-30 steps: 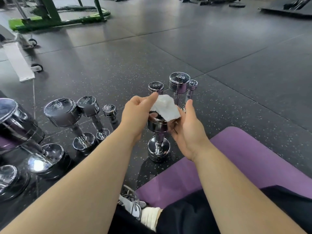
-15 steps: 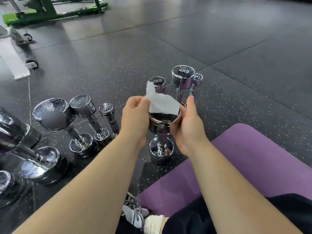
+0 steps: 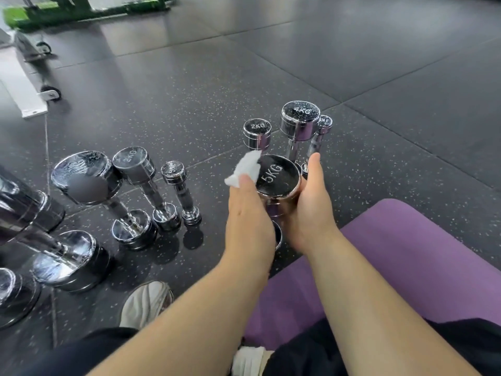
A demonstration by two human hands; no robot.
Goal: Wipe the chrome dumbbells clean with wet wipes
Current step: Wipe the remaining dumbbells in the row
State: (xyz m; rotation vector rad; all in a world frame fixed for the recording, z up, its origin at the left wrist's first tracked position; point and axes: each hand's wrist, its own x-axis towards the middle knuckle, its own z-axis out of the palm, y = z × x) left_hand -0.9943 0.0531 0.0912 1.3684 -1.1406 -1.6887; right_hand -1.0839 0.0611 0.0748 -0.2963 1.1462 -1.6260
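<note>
A chrome dumbbell marked 5KG (image 3: pixel 278 179) stands upright on the floor between my hands. My left hand (image 3: pixel 248 215) presses a crumpled white wet wipe (image 3: pixel 245 168) against the left rim of its top head. My right hand (image 3: pixel 311 202) grips the right side of that head, thumb up. Its lower head is mostly hidden behind my hands. Just behind it stand a 2KG dumbbell (image 3: pixel 257 132), a 4KG dumbbell (image 3: pixel 298 122) and a small thin dumbbell (image 3: pixel 320 134).
To the left stands a row of upright chrome dumbbells (image 3: pixel 135 191), with larger ones (image 3: pixel 40 234) at the frame's left edge. A purple mat (image 3: pixel 393 261) lies under my legs at the right. A white shoe (image 3: pixel 146 303) rests near the bottom. Green gym equipment (image 3: pixel 67 9) stands far left.
The wipe has come off the top face to the left rim, baring the 5KG mark. Both hands sit lower around the head, and the view has tilted down.
</note>
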